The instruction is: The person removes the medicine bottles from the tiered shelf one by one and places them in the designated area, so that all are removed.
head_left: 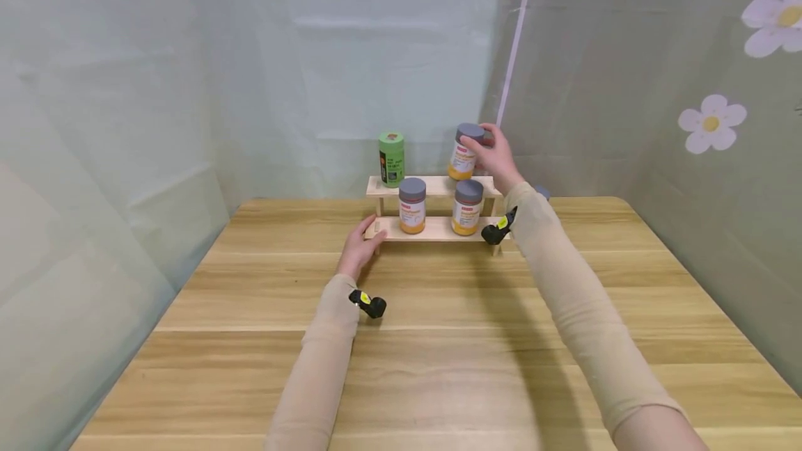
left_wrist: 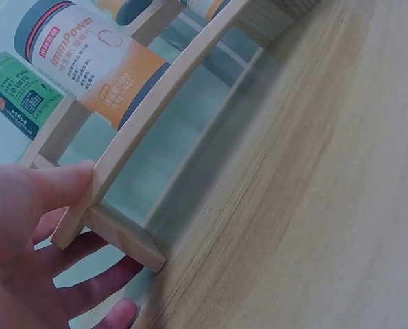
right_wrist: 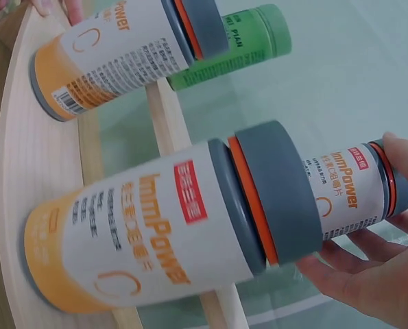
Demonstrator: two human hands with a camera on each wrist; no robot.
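A two-tier wooden rack stands near the far edge of the table. My left hand holds the left end of its lower tier, thumb on top and fingers underneath in the left wrist view. At the upper tier's right side, my right hand grips a white-and-orange supplement jar by its grey lid; the jar leans slightly. Two matching jars stand on the lower tier, a left one and a right one. A green bottle occupies the upper tier's left end.
Behind my right forearm shows a bit of another grey lid, mostly hidden. The wood-grain table stretches toward me. Pale curtains hang behind and at both sides, with flower prints on the right.
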